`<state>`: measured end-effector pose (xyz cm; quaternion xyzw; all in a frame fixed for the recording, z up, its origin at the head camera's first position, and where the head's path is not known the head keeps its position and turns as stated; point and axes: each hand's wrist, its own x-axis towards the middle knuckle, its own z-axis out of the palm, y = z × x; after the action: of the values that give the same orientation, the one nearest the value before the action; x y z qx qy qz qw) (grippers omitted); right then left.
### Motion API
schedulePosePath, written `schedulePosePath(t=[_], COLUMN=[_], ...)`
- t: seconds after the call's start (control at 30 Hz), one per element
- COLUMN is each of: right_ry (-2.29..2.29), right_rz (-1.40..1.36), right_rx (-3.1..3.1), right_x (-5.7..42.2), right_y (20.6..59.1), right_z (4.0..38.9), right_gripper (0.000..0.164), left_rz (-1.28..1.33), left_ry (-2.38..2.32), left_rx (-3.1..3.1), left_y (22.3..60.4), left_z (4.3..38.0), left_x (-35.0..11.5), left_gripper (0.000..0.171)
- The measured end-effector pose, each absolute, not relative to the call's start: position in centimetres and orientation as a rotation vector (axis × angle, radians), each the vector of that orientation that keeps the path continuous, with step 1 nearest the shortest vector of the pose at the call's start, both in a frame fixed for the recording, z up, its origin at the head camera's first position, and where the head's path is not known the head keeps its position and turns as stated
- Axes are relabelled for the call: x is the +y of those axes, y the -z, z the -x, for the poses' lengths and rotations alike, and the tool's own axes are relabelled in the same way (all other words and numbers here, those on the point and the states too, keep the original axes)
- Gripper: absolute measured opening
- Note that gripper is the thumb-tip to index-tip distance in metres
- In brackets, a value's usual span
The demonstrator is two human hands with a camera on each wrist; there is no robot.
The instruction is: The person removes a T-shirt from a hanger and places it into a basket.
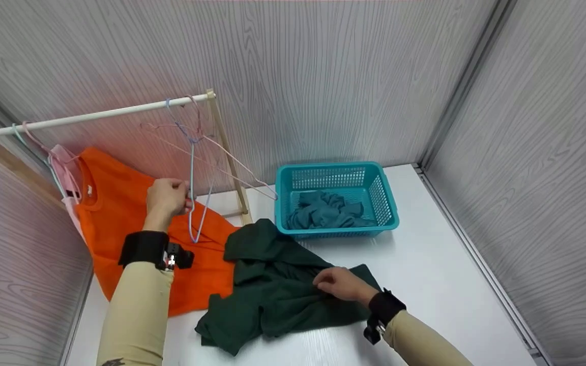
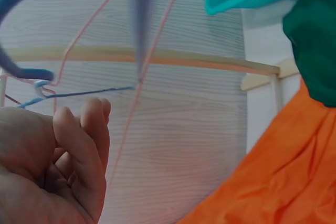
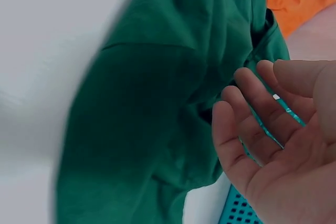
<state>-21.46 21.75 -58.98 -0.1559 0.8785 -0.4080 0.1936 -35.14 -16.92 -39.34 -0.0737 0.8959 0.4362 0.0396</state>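
My left hand [image 1: 168, 197] is beside a blue hanger [image 1: 192, 188] that hangs from the rail. In the left wrist view its fingers are loosely curled, with nothing visible between them; part of the hanger blurs close to the camera. A dark green garment [image 1: 277, 284] lies crumpled on the table, partly over the lower part of an orange shirt [image 1: 120, 193] hanging on the rack. Over the green cloth hovers my right hand [image 3: 278, 124], its fingers slightly bent and apart and holding nothing. Whether the fingertips touch the cloth is hard to tell.
A white rail [image 1: 99, 116] on a wooden frame [image 1: 229, 152] stands at the left, bearing a pink hanger [image 1: 242, 165] and a pink garment [image 1: 64, 168]. Behind the green garment sits a teal basket [image 1: 336, 234] holding a blue-grey cloth [image 1: 326, 211]. Grey wood-grain walls enclose the white table [image 1: 435, 274].
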Motion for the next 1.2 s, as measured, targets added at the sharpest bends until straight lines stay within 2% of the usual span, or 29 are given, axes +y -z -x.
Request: schedulePosePath(t=[0.13,0.2,0.43,0.63,0.73,0.9,1.07,1.2], right_ry=[1.124,1.087,0.85,0.669,0.551,0.305,0.066,0.072], right_rz=[0.395,0.371,0.125,0.033,0.031,0.009,0.093,0.148], right_rx=[2.48,2.539,2.633,2.621,2.634,2.628,2.784,2.945], right_x=[20.7,20.1,16.6,12.8,11.3,9.7,9.4,9.8], right_y=[58.6,58.5,58.9,60.4,61.2,62.6,63.8,64.2], right_z=[22.7,23.1,23.0,21.9,21.4,20.8,20.3,20.1], right_gripper=[0.023,0.029,0.089,0.11,0.11,0.094,0.078,0.067], left_rz=[0.204,0.202,0.179,0.21,0.189,0.206,0.226,0.242], left_ry=[-1.253,-1.25,-1.189,-1.256,-1.243,-1.192,-1.236,-1.256], left_rx=[2.72,2.695,2.686,2.58,2.549,2.515,2.469,2.441], left_y=[40.5,40.9,42.9,47.0,49.5,52.4,53.3,53.2], left_z=[34.3,34.0,32.9,30.5,28.7,26.4,25.1,24.6], left_x=[-17.0,-17.0,-16.9,-16.3,-15.6,-14.3,-13.9,-13.9], left_gripper=[0.036,0.037,0.028,0.025,0.026,0.028,0.025,0.023])
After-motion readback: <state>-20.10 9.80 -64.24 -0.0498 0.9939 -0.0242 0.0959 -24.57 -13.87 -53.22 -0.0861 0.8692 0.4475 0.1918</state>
